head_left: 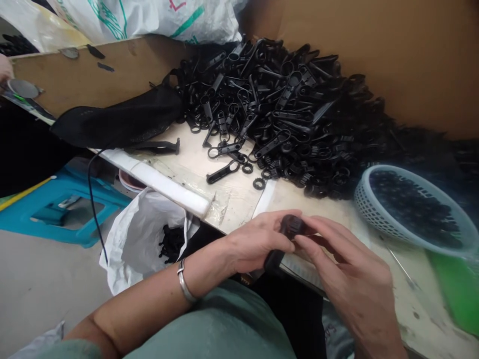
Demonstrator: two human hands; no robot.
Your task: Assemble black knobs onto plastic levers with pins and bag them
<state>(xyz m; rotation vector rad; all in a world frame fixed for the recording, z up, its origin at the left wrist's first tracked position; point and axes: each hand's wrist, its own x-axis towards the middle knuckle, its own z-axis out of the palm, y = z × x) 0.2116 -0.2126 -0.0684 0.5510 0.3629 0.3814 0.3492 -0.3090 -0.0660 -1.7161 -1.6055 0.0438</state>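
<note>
A black plastic part [275,260] with a ribbed round end is held between both hands, just past the table's front edge. My left hand [254,244] is closed round it, thumb and fingers pressing near the ribbed end. The fingers of my right hand [348,269] pinch that same end from the right side; whether they hold a separate ring is hidden. Beyond my hands lies a large heap of black plastic arms [277,104]. Several black toothed rings [259,184] and a loose black arm [223,172] lie at its front.
A pale blue basket [361,199] of small black parts stands at right, by a green sheet [452,294] and a thin metal tool [400,264]. Below left are a white-lined bin [127,239] and a blue stool [90,219]. A black cloth sleeve [119,119] lies at left, near another person's hand [5,70].
</note>
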